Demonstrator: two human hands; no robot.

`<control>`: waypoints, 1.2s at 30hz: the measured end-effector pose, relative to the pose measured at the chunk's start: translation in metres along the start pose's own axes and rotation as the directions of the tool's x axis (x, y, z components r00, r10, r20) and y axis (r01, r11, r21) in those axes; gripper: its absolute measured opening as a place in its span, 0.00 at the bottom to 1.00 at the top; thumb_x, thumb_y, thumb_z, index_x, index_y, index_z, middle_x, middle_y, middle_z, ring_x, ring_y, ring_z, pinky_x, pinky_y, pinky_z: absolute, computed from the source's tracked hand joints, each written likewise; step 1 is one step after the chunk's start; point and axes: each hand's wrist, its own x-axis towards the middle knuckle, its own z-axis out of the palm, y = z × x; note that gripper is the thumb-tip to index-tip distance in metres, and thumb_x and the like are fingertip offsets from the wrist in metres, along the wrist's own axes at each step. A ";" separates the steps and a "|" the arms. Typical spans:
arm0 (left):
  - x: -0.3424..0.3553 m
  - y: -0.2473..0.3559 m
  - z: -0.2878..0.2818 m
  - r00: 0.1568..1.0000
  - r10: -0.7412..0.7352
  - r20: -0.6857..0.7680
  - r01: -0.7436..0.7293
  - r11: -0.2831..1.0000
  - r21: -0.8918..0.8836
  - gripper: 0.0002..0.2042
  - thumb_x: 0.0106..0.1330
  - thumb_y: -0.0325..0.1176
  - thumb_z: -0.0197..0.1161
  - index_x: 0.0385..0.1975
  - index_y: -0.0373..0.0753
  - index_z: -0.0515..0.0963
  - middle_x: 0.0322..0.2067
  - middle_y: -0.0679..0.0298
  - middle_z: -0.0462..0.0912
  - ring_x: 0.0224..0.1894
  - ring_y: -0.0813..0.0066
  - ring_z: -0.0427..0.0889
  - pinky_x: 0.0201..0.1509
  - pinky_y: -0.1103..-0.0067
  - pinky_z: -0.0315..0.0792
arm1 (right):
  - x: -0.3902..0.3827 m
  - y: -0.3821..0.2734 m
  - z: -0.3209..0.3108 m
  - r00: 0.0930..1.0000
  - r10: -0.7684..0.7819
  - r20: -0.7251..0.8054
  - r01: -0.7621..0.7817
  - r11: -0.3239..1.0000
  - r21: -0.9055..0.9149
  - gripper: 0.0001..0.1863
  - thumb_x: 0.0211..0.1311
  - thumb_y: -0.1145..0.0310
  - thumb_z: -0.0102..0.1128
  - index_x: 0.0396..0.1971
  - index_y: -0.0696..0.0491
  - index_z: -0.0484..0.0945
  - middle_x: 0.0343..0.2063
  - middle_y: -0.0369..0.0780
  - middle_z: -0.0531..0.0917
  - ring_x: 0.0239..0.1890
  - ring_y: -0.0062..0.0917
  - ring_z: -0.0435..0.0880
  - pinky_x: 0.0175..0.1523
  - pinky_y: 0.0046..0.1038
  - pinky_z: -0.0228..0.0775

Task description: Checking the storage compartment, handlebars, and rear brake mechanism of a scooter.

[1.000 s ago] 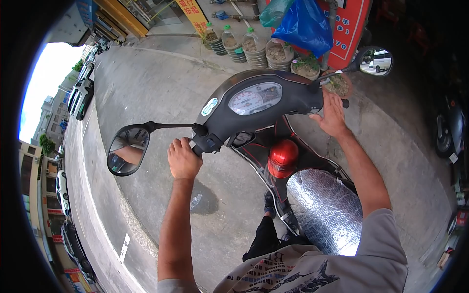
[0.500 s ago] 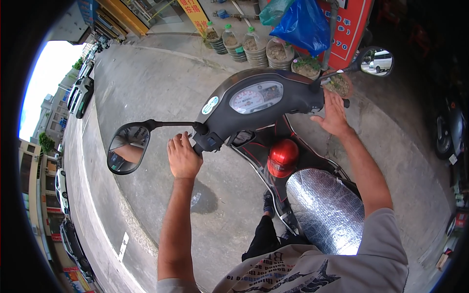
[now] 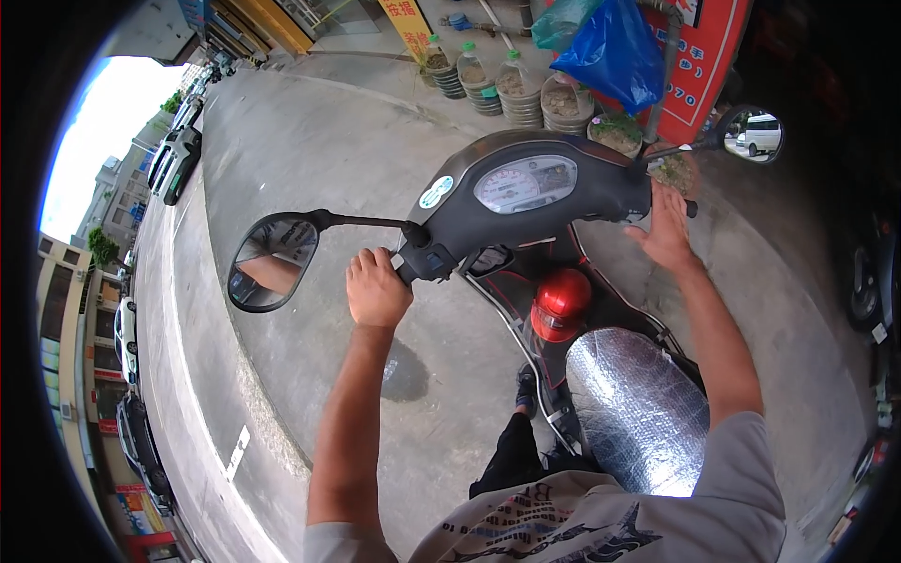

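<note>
Black plastic scooter handlebar [image 3: 596,183]: before me. Left hand [image 3: 379,286]: already placed, my grip clamped round its left end. Right hand [image 3: 669,228]: placed over its right end, thumb apart; closure, I cannot tell. Glossy red rounded helmet [image 3: 563,302]: untouched, on the black footboard [image 3: 615,305].

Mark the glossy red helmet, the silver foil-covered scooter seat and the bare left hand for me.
Glossy red helmet [image 3: 562,298]: head view, middle of its shell.
Silver foil-covered scooter seat [image 3: 638,411]: head view, middle of its cover.
Bare left hand [image 3: 379,289]: head view, back of the hand.
</note>
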 end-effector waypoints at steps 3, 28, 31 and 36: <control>0.001 0.003 -0.002 1.000 -0.009 0.009 0.010 0.999 -0.036 0.19 0.48 0.30 0.65 0.42 0.37 0.73 0.37 0.56 0.75 0.43 0.55 0.75 0.49 0.65 0.69 | -0.001 0.002 0.000 1.000 0.009 0.005 -0.009 1.000 -0.001 0.52 0.39 0.65 0.75 0.66 0.60 0.54 0.60 0.51 0.66 0.66 0.46 0.60 0.71 0.43 0.45; 0.004 0.012 -0.005 0.999 0.035 -0.016 -0.035 0.999 -0.024 0.31 0.48 0.30 0.66 0.57 0.37 0.69 0.50 0.56 0.74 0.55 0.55 0.71 0.65 0.63 0.61 | 0.017 -0.054 0.267 0.758 0.637 0.141 -0.505 0.436 0.744 0.17 0.66 0.63 0.49 0.46 0.57 0.78 0.43 0.45 0.84 0.49 0.41 0.81 0.52 0.40 0.69; 0.001 0.005 -0.006 0.999 0.028 0.027 -0.028 0.999 -0.033 0.29 0.49 0.30 0.66 0.56 0.37 0.70 0.50 0.56 0.73 0.55 0.56 0.71 0.66 0.62 0.60 | 0.025 -0.072 0.271 0.712 0.655 0.255 -0.557 0.304 0.773 0.18 0.66 0.62 0.49 0.48 0.57 0.77 0.45 0.46 0.83 0.50 0.41 0.80 0.54 0.40 0.68; 0.002 0.004 -0.006 0.999 0.032 0.044 -0.031 0.999 -0.024 0.29 0.48 0.30 0.65 0.55 0.37 0.71 0.46 0.59 0.76 0.52 0.58 0.73 0.64 0.62 0.62 | 0.037 -0.082 0.268 0.567 0.659 0.494 -0.654 -0.005 0.757 0.20 0.65 0.60 0.50 0.50 0.57 0.76 0.48 0.47 0.81 0.54 0.42 0.78 0.57 0.40 0.66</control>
